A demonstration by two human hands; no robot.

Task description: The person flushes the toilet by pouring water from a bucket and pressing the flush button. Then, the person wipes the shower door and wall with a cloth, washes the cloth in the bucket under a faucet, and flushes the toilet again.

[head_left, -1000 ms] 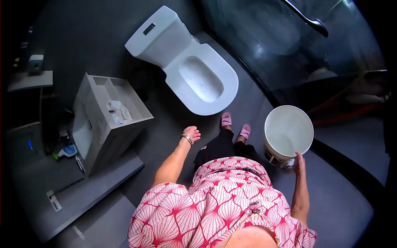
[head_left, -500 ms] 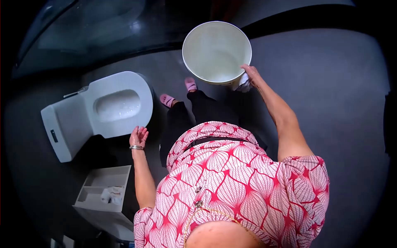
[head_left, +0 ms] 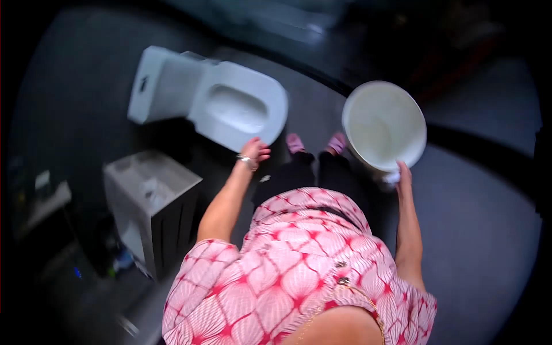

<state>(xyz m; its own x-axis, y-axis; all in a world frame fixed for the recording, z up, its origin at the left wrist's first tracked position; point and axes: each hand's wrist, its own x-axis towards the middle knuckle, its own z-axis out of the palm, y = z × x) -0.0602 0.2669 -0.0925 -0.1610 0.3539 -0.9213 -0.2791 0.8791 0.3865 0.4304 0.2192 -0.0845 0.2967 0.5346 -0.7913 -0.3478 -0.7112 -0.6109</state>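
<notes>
My right hand (head_left: 405, 174) grips the near rim of a large white bucket (head_left: 368, 150). A crumpled white cloth (head_left: 388, 180) shows at the same spot, partly hidden and blurred by motion. The bucket's mouth faces up, and its inside looks pale with nothing I can clearly make out. My left hand (head_left: 256, 150), with a silver bracelet at the wrist, hangs loosely with its fingers apart and holds nothing. In the picture it appears beside the front edge of a white toilet (head_left: 208, 127); I cannot tell whether they touch. The toilet bowl is uncovered.
A white cabinet (head_left: 123, 167) with a white object on top stands below the toilet at the left. Dim, blurred items lie on the floor beyond it. My feet in pink slippers (head_left: 295, 144) are between toilet and bucket. A dark edge (head_left: 322, 75) crosses the grey floor behind.
My view has turned, so toilet, cabinet and bucket appear shifted to the right. My right hand still holds the bucket's rim. The left hand remains near the toilet's front, fingers loose.
</notes>
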